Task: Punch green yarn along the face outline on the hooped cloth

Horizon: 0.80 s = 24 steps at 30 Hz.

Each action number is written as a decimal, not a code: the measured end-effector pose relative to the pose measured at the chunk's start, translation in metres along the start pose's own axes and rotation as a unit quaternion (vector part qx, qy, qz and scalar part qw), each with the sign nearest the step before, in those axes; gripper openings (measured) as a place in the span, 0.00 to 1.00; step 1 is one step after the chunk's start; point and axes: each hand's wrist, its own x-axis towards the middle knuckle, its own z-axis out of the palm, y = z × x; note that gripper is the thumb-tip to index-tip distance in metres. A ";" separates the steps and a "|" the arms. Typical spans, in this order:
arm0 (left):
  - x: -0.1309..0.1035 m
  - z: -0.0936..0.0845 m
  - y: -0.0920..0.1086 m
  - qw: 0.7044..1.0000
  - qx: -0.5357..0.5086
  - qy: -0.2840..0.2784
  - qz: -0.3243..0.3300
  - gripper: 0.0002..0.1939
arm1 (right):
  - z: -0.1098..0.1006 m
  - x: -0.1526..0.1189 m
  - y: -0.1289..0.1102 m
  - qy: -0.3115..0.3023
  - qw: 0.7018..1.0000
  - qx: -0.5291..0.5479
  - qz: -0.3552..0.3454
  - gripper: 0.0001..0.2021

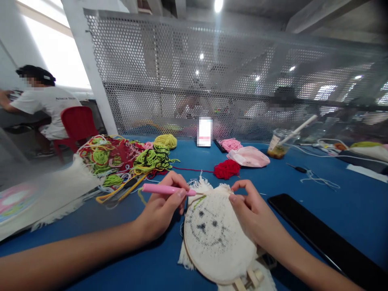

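Observation:
A pink-handled punch needle [165, 189] is held between the thumb and fingers of my left hand [162, 212]. Its metal tip meets the cream cloth [221, 254] near the top, beside a short row of green stitches [199, 201]. The cloth is stretched in a round embroidery hoop [194, 264] and bears a dotted black animal face [204, 225]. At the upper right of the hoop, my right hand [256, 214] pinches the cloth-covered rim between thumb and finger. Frayed cloth edges stick out around the hoop, and its screw clamp [253, 279] is at the bottom.
Tangled yarn [118, 157] is heaped at the left, near another embroidered cloth [57, 194]. Beyond the hoop are a red yarn ball [226, 169], a lit phone [205, 133] and a drink cup [277, 145]. A long black object [318, 238] lies right. A person [48, 101] sits far left.

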 end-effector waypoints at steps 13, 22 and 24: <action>0.007 0.006 0.007 0.975 0.203 -0.072 0.055 0.05 | -0.001 -0.004 -0.007 -0.012 1.000 -0.023 -0.004 0.07; 0.017 0.011 0.006 0.956 0.267 -0.115 0.047 0.05 | 0.002 -0.006 -0.009 -0.017 1.000 -0.004 0.000 0.07; 0.018 0.013 0.005 0.951 0.276 -0.123 0.065 0.05 | 0.003 -0.005 -0.010 -0.008 1.000 -0.009 -0.004 0.06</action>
